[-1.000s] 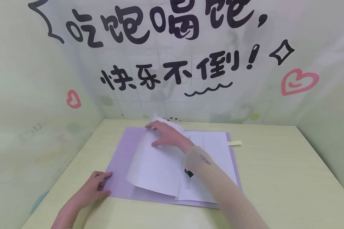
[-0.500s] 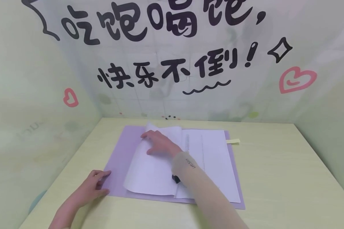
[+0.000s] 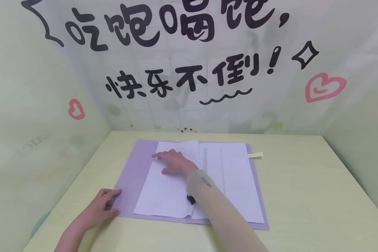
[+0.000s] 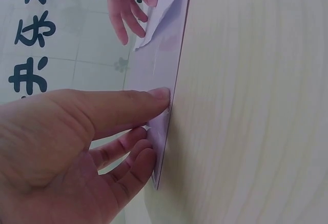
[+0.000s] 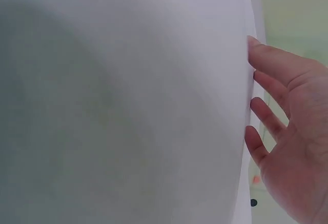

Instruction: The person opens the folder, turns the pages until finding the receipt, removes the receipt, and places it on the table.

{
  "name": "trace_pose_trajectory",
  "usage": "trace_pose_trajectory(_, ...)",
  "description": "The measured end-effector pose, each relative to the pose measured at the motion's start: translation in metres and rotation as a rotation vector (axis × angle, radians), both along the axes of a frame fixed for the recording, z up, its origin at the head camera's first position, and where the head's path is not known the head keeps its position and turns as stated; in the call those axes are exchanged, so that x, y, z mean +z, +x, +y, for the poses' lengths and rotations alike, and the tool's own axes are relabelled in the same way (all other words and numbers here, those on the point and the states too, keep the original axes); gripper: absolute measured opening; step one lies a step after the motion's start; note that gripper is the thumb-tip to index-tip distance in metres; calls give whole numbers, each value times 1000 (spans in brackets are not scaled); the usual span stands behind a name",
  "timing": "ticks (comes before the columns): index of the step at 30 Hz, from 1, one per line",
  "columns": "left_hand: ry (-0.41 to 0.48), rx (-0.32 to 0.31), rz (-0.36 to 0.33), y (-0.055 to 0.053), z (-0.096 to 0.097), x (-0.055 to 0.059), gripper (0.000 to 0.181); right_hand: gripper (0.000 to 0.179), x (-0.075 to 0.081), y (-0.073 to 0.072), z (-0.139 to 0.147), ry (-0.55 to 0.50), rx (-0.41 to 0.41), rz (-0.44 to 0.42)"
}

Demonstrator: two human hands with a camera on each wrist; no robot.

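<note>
A purple folder (image 3: pixel 130 175) lies opened out on the table, with white printed sheets inside. The turned white page (image 3: pixel 163 189) lies over much of its left cover. On that page rests my right hand (image 3: pixel 175 161), palm down, fingers spread towards the page's left edge. The right wrist view has this hand (image 5: pixel 297 106) with fingertips at the white paper (image 5: pixel 169 106). My left hand (image 3: pixel 97 206) touches the left edge of the cover with thumb and fingertips apart. In the left wrist view, the thumb of the left hand (image 4: pixel 87 147) lies on the purple cover (image 4: pixel 154 75).
A pale yellow tab (image 3: pixel 256 155) sticks out past the folder's right side. The right-hand printed sheet (image 3: pixel 236 182) lies partly under my right sleeve (image 3: pixel 220 206). Behind the light wooden table (image 3: pixel 308 182) stands a wall sheet (image 3: pixel 182 115) with black lettering.
The page under my right hand has gone from raised and curled to lying nearly flat on the left cover. My right hand has moved slightly down and left. The left hand has stayed put.
</note>
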State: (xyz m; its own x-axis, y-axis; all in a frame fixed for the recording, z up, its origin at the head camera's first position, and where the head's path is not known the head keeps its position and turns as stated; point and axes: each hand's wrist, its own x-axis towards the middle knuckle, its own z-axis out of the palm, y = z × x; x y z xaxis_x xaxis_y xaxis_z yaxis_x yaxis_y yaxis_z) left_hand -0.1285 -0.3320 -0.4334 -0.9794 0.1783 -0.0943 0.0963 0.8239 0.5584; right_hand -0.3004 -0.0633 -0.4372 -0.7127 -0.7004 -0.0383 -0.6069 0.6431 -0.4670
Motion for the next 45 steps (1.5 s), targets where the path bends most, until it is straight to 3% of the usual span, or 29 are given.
trace_pose_trajectory(9,-1,-2,9,1,2,2,65,46,1,-2,-1,136,-3,60)
trace_pose_trajectory(14,-11,0,9,1,3,1,66,44,2,-3,0,187,6,61)
trace_pose_trajectory(28,-3,-19,27,-1,3,1,63,45,5,-4,1,189,12,9)
trace_pose_trajectory(35,-100,-63,136,-3,3,0,60,45,8,-2,1,199,29,18)
trace_pose_trajectory(45,-132,-55,159,-2,6,3,56,47,2,-4,3,168,26,30)
